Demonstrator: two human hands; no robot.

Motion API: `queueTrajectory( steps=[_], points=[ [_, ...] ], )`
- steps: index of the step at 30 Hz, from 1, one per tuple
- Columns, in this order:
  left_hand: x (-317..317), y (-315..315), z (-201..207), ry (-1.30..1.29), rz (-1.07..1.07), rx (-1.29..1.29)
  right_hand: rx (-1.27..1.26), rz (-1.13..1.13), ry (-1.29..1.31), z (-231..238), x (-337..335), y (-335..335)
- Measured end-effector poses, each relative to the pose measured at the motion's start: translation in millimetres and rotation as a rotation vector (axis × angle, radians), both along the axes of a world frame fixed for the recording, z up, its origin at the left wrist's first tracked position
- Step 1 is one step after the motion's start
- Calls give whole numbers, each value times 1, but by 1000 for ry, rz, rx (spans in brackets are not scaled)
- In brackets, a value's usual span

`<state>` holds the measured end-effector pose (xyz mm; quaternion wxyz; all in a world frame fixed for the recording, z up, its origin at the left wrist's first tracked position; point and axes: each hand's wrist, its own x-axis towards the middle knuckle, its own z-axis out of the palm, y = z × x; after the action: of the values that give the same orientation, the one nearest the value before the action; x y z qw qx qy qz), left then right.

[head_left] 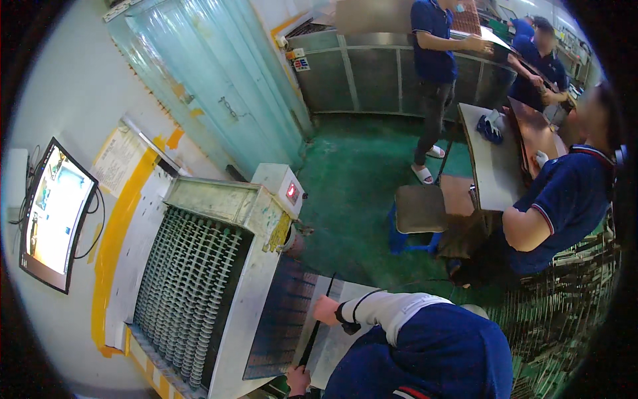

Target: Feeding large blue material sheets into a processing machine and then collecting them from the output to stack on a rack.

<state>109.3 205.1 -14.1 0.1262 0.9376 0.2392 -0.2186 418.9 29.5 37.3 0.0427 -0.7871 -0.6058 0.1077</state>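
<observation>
My right hand (325, 310), at the end of an arm in a white sleeve with a dark band at the wrist, is closed round a long, thin dark bar (311, 346). Lower in the picture, my left hand (298, 380) is closed at the bar's near end. The bar lies slantwise along the edge of a flat brownish panel (282, 319) with rows of dark marks. This panel rests on the pale bed (349, 292) of a machine, beside its housing. I cannot tell whether the bar is fixed to the panel.
Left of the panel stands the machine's roller section (189, 286), with many ribbed rollers. A wall screen (56, 216) hangs at the far left. On the green floor stands a stool (419, 209). Co-workers in navy shirts stand or sit around a table (492, 173) at the right.
</observation>
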Motion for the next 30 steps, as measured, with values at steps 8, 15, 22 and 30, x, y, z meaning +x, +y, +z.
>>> queueTrajectory(
  steps=[8,15,22,30],
  points=[
    [15,-14,25,127,103,27,-54,16,-8,-5,2,1],
    [14,-13,26,87,71,-12,-81,49,16,-13,2,2],
    [6,-9,16,-7,21,38,-18,28,-10,-16,-1,1],
    [13,-13,26,9,89,9,-92,10,22,-16,2,5]
  ],
)
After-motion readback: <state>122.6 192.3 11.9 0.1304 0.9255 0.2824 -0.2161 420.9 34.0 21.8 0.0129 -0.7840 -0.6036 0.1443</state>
